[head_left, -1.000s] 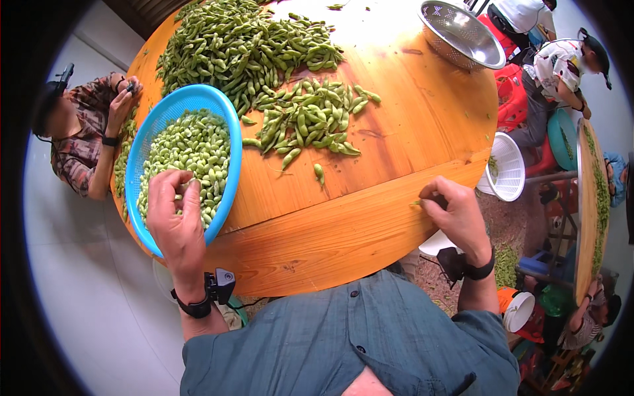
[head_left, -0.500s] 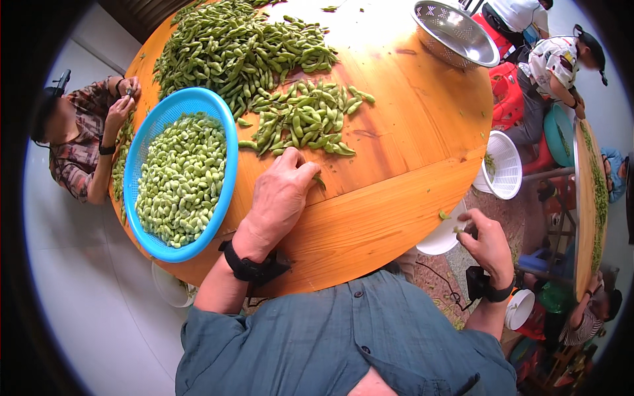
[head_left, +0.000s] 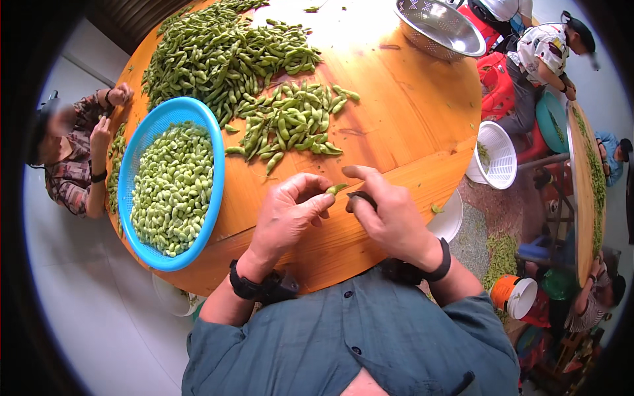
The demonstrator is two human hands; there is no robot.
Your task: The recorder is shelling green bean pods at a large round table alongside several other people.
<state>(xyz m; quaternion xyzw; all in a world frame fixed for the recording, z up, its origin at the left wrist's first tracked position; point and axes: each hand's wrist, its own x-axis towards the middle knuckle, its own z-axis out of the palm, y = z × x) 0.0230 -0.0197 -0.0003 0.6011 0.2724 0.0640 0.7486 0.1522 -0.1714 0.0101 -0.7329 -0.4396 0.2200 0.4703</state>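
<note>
My left hand (head_left: pixel 285 212) is closed, pinching a green soybean pod (head_left: pixel 336 189) between thumb and fingertips over the table's near edge. Just right of the pod, my right hand (head_left: pixel 399 218) has its index finger stretched out and its thumb apart from it. Something small and dark (head_left: pixel 363 197) shows at that thumb; I cannot make out what it is. Beyond my hands lies a small heap of pods (head_left: pixel 290 123). To the left, a blue plastic basket (head_left: pixel 219 158) is filled with shelled green beans (head_left: pixel 170 188).
A large pod pile (head_left: pixel 218 59) covers the far left of the wooden table (head_left: pixel 396 112). A metal colander (head_left: pixel 439 30) stands at its far right. A white basket (head_left: pixel 494 155) and a pale basin (head_left: pixel 449 218) are below the right edge. One person (head_left: pixel 72 155) sits left; others work at right.
My right hand has come up from beyond the table's right edge to beside my left. The left has moved right and nearer, lifting the pod from the table.
</note>
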